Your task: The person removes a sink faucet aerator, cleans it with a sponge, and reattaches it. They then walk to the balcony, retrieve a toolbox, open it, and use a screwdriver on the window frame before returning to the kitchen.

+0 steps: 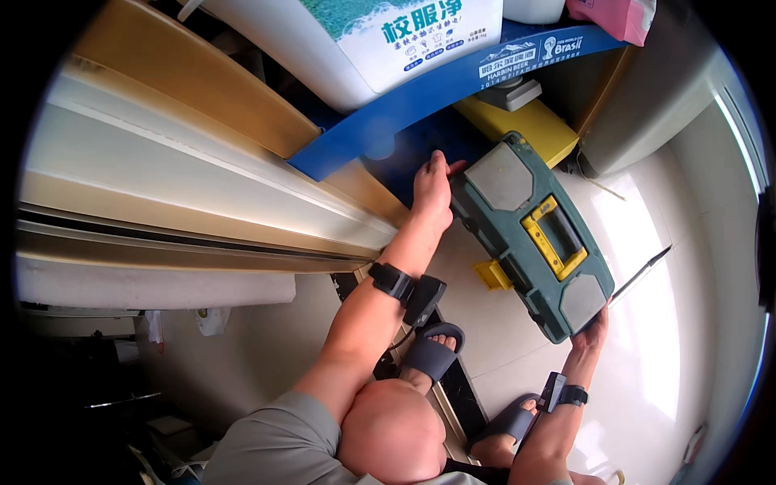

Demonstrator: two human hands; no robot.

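A dark green plastic toolbox [515, 224] with grey lid panels is held at a slant between my two hands. Its yellow carry handle [548, 242] lies on the lid, and a yellow latch [493, 276] sticks out from the side facing left. My left hand [434, 191] presses against the upper left end, its fingers partly hidden by the box. At the lower right end, my right hand [594, 330] grips the corner, with its fingers mostly hidden underneath. Each forearm wears a black strapped device.
A blue shelf [376, 121] with printed lettering carries a large white jug [424, 42] and a pink packet [618, 15]. Under it sits a yellow box [515, 124]. A door frame [200, 163] stands left. A thin dark rod [642, 273] shows over the tiled floor [642, 364].
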